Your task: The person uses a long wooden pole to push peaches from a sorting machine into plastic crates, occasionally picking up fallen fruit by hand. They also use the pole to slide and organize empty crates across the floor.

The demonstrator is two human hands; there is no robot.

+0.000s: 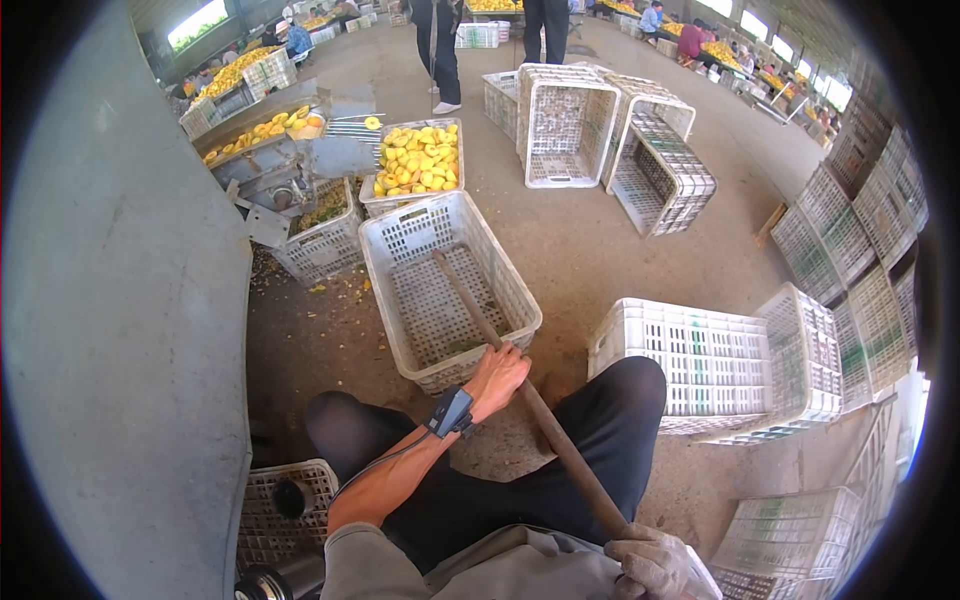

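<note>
A long wooden pole (565, 450) runs diagonally from my lap into a white plastic crate (385, 290) in front of my knees. The pole's far end lies over the inside of the crate. My left hand (498, 380), bare and with a dark device strapped at the wrist, is closed round the pole near the crate's front rim. My right hand (650, 562) wears a dirty light glove and is wrapped round the pole's near end at the lower right. Some green bits lie at the bottom of the crate.
Behind the crate stands another crate of yellow fruit halves (418, 158), beside a metal machine (285, 185) and a scrap-filled crate (325, 245). A metal panel (120, 300) rises at left. Stacked crates (690, 360) stand at right. Two people's legs (445, 60) are ahead.
</note>
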